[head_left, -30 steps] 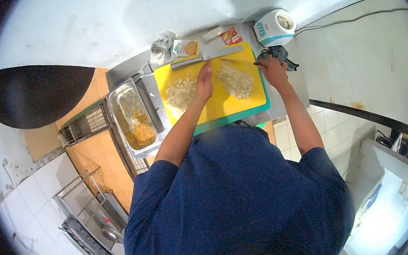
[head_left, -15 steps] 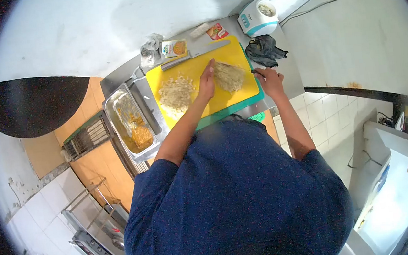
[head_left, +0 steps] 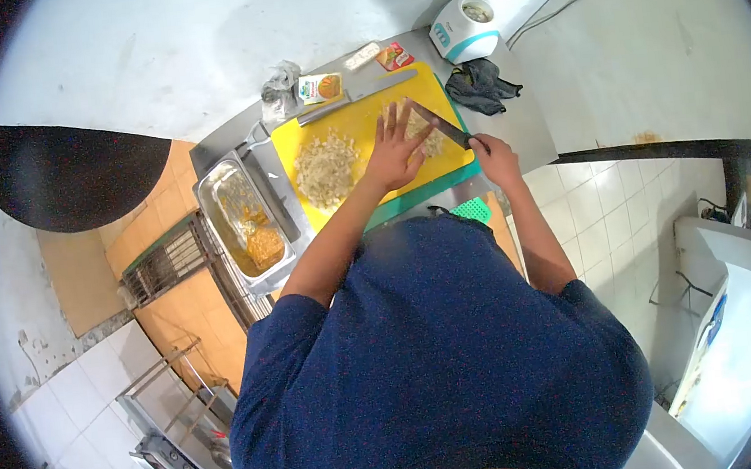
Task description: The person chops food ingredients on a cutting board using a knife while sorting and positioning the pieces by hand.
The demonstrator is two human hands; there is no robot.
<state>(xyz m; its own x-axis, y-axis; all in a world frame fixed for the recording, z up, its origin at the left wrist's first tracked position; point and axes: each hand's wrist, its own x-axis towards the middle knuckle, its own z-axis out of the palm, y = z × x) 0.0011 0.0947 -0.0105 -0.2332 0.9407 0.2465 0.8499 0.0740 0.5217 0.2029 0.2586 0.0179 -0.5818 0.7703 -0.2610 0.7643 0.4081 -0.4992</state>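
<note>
A kitchen knife (head_left: 440,122) with a dark handle is gripped in my right hand (head_left: 498,159), its blade slanting up and left over the yellow cutting board (head_left: 363,125). My left hand (head_left: 396,155) is spread with fingers apart, close to the blade, above the board's right half. Beneath it and the knife lies a pile of finely chopped pale food (head_left: 423,130), partly hidden. Coarser pale chopped pieces (head_left: 327,169) form another heap on the board's left side. Along the far edge rests a second, larger knife (head_left: 361,97).
Left of the board stands a metal tray (head_left: 207,189) with orange food in it. A packet (head_left: 320,89), a clear plastic bag (head_left: 280,88) and a red packet (head_left: 395,56) lie behind. A black bag (head_left: 482,87) and a white appliance (head_left: 464,29) are at the right.
My left hand has opened from a flat upright pose to spread fingers, now covering part of the right pile. The knife has swung so its blade shows broadside across the pile.
</note>
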